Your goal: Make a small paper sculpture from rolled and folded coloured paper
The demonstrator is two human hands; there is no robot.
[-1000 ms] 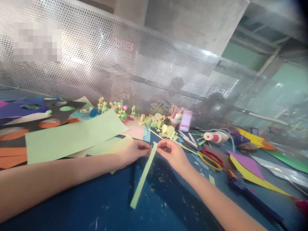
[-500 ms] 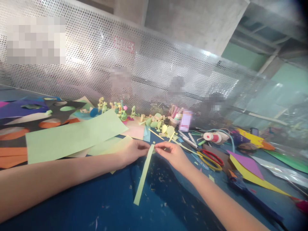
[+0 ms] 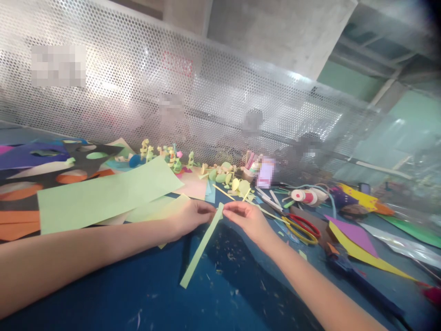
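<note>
A narrow light green paper strip [image 3: 201, 250] slants down toward me, its top end between my two hands. My left hand [image 3: 195, 216] pinches that end from the left with thumb and forefinger. From the right, the closed fingertips of my right hand [image 3: 244, 217] meet the same end, where the strip seems folded or curled. The exact grip is partly hidden by the fingers. Large light green paper sheets [image 3: 106, 195] lie left of my left hand. Beyond my right hand rest scissors with red and yellow handles [image 3: 303, 228].
Small green paper figures [image 3: 149, 151] and cut pale discs [image 3: 223, 177] stand along the back before a perforated metal screen [image 3: 213, 92]. A thread spool [image 3: 305, 196], a dark blue glue gun [image 3: 361, 280] and coloured sheets [image 3: 354, 239] lie right. Scraps dot the blue table [image 3: 155, 294].
The strip's lower end has swung left and slightly up, and its top end has turned between my fingers. Both hands have stayed nearly in place.
</note>
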